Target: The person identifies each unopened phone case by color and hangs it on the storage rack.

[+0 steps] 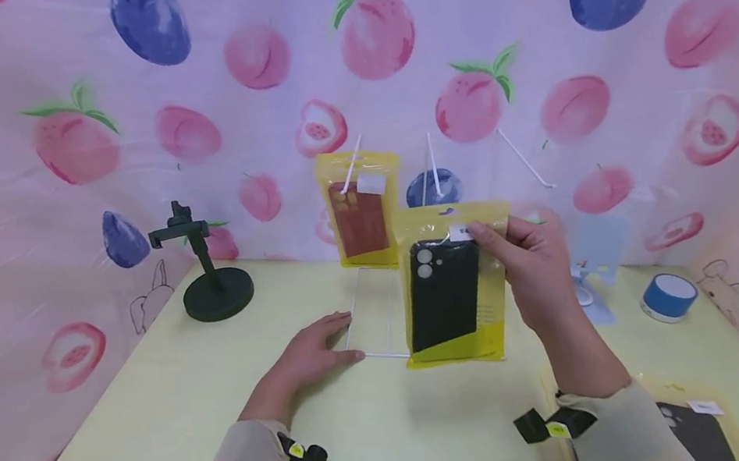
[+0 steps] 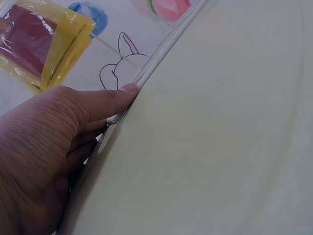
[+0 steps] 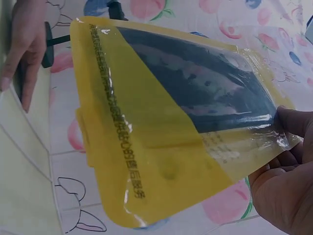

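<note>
My right hand (image 1: 535,262) pinches the upper right edge of a yellow, clear-fronted bag holding a black phone case (image 1: 445,291). The bag (image 3: 161,166) is held upright, its top hole just below the tip of the middle white hook (image 1: 434,166) in the head view. My left hand (image 1: 309,357) rests low at the left front corner of a white wire display rack (image 1: 387,355), thumb and straight fingers touching its base wires. In the left wrist view the thumb of the left hand (image 2: 63,122) lies along the wire. A bag with a dark red phone case (image 1: 359,220) hangs on the left hook.
The right hook (image 1: 525,157) carries no bag. A black phone stand (image 1: 218,291) stands at the back left of the table. A blue and white round container (image 1: 668,297) sits at the right. Another bagged black phone case (image 1: 699,432) lies near my right sleeve.
</note>
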A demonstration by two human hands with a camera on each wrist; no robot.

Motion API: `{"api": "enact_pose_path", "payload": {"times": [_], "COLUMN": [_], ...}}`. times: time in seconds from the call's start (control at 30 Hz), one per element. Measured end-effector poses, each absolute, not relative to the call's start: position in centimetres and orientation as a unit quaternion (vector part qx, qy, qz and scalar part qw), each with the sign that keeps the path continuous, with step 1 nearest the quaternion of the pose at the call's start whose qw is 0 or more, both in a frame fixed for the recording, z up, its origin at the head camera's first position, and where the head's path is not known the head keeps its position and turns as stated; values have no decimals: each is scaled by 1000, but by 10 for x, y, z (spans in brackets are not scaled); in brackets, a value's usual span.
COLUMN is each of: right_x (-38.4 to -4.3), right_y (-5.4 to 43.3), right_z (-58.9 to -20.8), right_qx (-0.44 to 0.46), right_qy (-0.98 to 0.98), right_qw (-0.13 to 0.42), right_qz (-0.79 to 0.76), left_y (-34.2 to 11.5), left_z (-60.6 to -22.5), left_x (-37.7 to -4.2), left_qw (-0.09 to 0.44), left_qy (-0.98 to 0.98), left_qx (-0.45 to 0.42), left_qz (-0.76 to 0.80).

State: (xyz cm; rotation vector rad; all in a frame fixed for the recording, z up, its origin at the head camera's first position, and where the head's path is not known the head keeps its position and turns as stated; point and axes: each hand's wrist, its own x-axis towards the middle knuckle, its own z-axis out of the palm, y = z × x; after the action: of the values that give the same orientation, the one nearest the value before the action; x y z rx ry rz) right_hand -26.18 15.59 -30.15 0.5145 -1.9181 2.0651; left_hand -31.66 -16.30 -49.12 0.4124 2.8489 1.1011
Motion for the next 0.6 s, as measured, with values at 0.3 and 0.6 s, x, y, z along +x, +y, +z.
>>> {"api": "enact_pose_path", "payload": {"times": [0.3, 0.6], "right_x": [-279, -288], "right_y": [152, 149], "right_z": [-296, -298], "right_qx": [159, 126], "right_qy": [-666, -674], "right_qw": [153, 131], "right_qz": [713, 716], "left_y": [-161, -163], "left_z": [-490, -489], "left_x": [-318, -318], "left_qw": [42, 24], "left_qy": [918, 920], "left_qx": [130, 138], "left_qz": [371, 366]}}
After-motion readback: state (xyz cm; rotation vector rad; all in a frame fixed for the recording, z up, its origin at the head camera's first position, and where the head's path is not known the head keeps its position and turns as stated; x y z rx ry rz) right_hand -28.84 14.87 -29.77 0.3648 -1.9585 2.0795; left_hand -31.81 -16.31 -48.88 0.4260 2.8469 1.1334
